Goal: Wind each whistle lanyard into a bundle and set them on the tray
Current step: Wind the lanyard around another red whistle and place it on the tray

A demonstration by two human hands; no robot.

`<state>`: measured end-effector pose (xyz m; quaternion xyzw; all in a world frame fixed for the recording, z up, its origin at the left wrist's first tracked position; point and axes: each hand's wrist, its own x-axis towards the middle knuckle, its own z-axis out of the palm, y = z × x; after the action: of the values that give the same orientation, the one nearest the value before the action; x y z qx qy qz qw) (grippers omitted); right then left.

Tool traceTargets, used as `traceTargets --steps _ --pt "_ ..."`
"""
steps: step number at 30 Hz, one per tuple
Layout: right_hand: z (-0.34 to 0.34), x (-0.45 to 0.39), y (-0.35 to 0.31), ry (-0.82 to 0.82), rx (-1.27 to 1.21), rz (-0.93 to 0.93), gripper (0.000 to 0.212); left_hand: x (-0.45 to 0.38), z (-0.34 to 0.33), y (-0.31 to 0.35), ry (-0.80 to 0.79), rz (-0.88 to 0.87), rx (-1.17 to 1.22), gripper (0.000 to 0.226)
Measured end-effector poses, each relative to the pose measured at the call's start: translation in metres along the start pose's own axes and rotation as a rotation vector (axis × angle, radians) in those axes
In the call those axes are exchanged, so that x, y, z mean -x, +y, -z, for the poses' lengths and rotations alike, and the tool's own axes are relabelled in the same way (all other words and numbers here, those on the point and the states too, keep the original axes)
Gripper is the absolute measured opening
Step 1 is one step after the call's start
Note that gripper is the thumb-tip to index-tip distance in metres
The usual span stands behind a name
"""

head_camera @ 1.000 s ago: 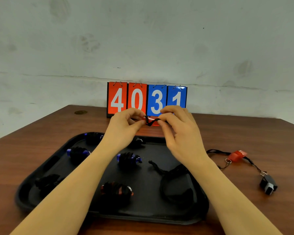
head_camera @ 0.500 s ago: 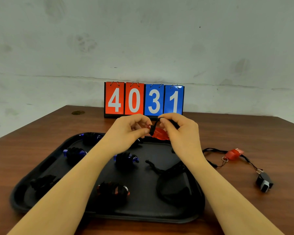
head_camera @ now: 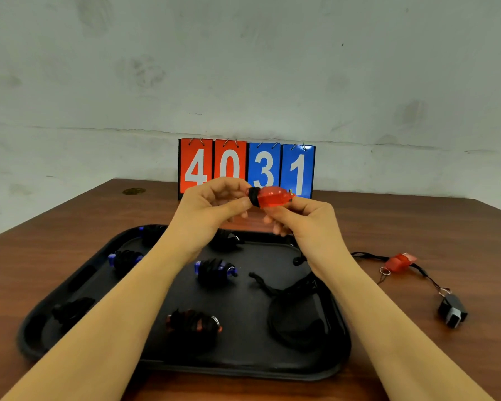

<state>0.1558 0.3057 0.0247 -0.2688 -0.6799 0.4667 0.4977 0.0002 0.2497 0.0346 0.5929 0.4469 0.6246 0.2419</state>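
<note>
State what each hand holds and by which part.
Both hold the translucent red plastic whistle: left hand pinches its black cord-wrapped end, right hand grips the opposite end.

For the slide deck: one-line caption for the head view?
Both hands, left hand and right hand, wind black cord around a red whistle above the black tray.

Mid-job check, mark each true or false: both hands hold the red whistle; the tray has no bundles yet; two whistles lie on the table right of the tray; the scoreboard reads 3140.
1. Both hands, left hand and right hand, hold the red whistle: true.
2. The tray has no bundles yet: false, several wound bundles lie on it.
3. A second red whistle and a black whistle lie on the table right of the tray: true.
4. The scoreboard reads 3140: false, 4031.
</note>
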Motion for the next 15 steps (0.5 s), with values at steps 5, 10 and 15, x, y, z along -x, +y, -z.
traceTargets --steps 5,10,15 --pt "-0.0041 0.0026 0.0014 -0.078 0.044 0.068 0.009 -0.0039 0.0012 -0.0048 0.126 0.064 -0.002 0.016" --pt "-0.0060 0.0059 0.0017 -0.189 0.097 0.055 0.009 -0.0070 0.0044 -0.0072 0.195 0.081 -0.119 0.014" --pt "-0.0050 0.0081 -0.0056 -0.230 0.005 0.061 0.009 -0.0089 0.0050 -0.0087 0.231 0.080 -0.187 0.015"
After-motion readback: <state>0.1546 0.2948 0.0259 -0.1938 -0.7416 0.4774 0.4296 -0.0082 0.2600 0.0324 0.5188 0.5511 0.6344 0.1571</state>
